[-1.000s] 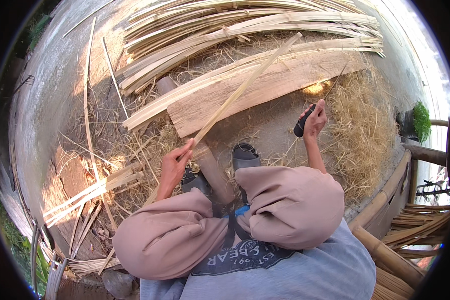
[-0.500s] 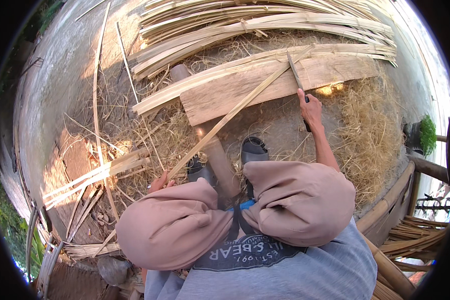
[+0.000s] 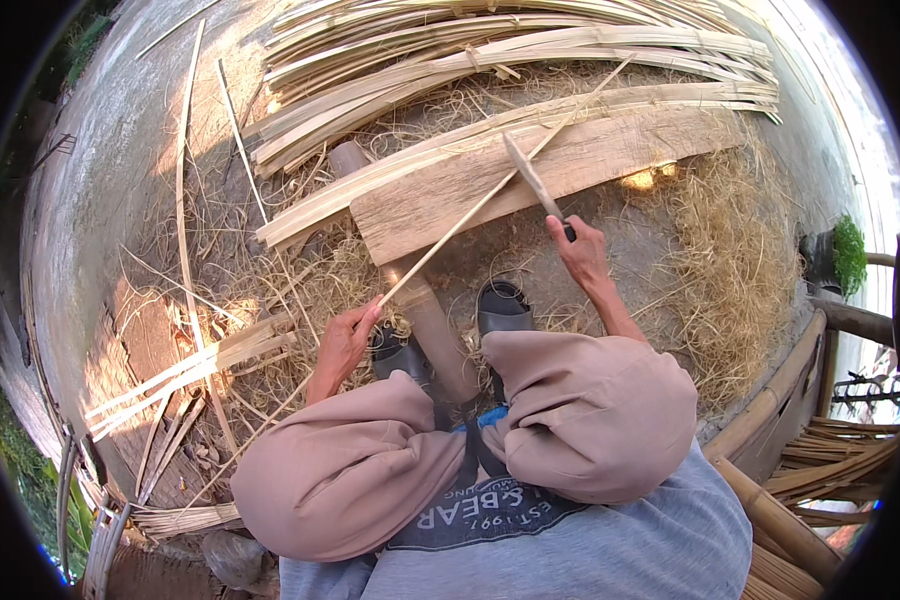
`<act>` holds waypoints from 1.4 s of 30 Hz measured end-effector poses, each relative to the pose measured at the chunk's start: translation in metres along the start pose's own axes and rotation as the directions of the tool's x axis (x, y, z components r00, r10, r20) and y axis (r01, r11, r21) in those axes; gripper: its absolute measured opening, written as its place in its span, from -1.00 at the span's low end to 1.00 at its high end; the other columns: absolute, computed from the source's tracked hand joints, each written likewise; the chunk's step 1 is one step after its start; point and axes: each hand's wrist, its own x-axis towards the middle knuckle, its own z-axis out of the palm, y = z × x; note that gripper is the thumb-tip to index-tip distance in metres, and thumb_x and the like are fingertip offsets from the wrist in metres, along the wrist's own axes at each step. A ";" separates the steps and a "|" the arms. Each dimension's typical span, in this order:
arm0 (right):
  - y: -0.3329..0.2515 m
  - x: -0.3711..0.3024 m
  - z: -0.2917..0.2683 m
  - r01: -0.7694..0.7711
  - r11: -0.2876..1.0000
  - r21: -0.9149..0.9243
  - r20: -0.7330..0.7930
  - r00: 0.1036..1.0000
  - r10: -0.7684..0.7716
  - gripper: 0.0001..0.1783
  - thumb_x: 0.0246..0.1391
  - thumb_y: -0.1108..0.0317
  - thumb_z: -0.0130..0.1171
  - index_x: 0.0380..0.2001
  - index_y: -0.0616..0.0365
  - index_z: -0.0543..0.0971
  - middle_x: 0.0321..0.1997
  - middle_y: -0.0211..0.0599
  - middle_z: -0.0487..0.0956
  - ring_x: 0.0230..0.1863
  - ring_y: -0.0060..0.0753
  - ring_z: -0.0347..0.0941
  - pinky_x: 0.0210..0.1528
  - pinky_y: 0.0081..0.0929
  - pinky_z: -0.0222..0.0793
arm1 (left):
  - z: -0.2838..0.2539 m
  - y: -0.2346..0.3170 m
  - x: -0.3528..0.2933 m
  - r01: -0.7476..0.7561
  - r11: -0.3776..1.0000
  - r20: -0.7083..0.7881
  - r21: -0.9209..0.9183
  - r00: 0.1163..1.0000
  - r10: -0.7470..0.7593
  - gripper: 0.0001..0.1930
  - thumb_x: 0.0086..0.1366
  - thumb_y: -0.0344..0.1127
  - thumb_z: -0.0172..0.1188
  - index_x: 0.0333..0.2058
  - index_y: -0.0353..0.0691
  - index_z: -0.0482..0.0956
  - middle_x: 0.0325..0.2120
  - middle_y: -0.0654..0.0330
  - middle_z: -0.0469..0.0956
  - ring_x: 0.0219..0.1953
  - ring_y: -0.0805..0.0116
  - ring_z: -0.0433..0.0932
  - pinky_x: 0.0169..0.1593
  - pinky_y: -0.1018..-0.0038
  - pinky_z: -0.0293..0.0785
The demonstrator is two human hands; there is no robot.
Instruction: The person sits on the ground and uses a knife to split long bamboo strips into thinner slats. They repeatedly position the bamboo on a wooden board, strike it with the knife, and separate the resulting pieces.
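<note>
My left hand [image 3: 344,338], at the near left, is closed round a thin, pale bamboo strip [image 3: 448,237]. The strip slants up and to the right across a wide wooden plank [image 3: 410,212], and its far end reaches past the plank. In my right hand [image 3: 582,250] is the dark handle of a knife [image 3: 532,176]. Its blade points up and to the left, over the plank and close to the strip; whether it touches cannot be told. Several flat bamboo slats [image 3: 315,215] lie along the plank's far edge.
Beyond the plank is a big stack of bamboo slats [image 3: 530,45]. Curly shavings [image 3: 735,265] heap up at right and also lie at left. A log [image 3: 435,335] runs beneath the plank between my sandalled feet. More slats [image 3: 195,365] lie at left; a bamboo rail [image 3: 770,385] stands at right.
My left hand has come up and forward from beside the knee, along with the strip. The knife has swung to the left and nearer, and the strip now shows its narrow side.
</note>
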 end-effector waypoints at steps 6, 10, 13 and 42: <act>0.033 0.048 -0.036 -0.125 0.992 0.020 -0.143 0.982 0.127 -0.30 0.31 -0.24 0.19 -0.50 0.30 0.55 -0.63 0.12 0.48 -0.57 0.02 0.47 -0.42 -0.06 0.35 | 0.007 -0.005 0.003 -0.040 0.998 0.001 0.043 0.999 0.040 -0.60 0.50 -0.01 0.17 0.15 -0.08 0.67 -0.14 -0.08 0.74 -0.14 0.23 0.74 -0.04 0.38 0.55; -0.024 -0.043 0.032 0.291 0.956 0.049 0.220 0.930 -0.294 -0.33 0.26 -0.24 0.26 -0.44 0.28 0.56 -0.62 0.06 0.51 -0.53 0.07 0.51 -0.39 -0.06 0.39 | 0.004 -0.018 -0.008 0.012 1.000 0.004 -0.004 1.000 -0.012 -0.61 0.49 -0.06 0.22 0.14 -0.11 0.68 -0.14 -0.02 0.76 -0.13 0.31 0.71 -0.02 0.40 0.54; -0.014 -0.037 0.009 0.245 0.966 -0.080 0.240 0.945 -0.220 -0.35 0.25 -0.22 0.27 -0.47 0.25 0.56 -0.59 0.04 0.55 -0.46 0.10 0.55 -0.38 -0.05 0.41 | -0.009 -0.029 -0.013 0.054 0.998 0.018 -0.035 0.998 -0.053 -0.64 0.47 -0.11 0.26 0.12 -0.14 0.69 -0.16 0.02 0.76 -0.14 0.37 0.68 -0.03 0.42 0.53; -0.036 -0.053 -0.018 0.211 0.970 -0.122 0.297 0.940 -0.167 -0.32 0.34 -0.25 0.13 -0.45 0.26 0.56 -0.61 0.05 0.55 -0.54 0.12 0.51 -0.41 -0.01 0.38 | 0.021 -0.008 -0.012 -0.228 0.824 -0.244 0.519 0.884 0.398 -0.80 0.44 -0.29 0.26 -0.02 -0.07 0.71 -0.46 0.09 0.55 -0.47 0.07 0.55 -0.41 0.24 0.41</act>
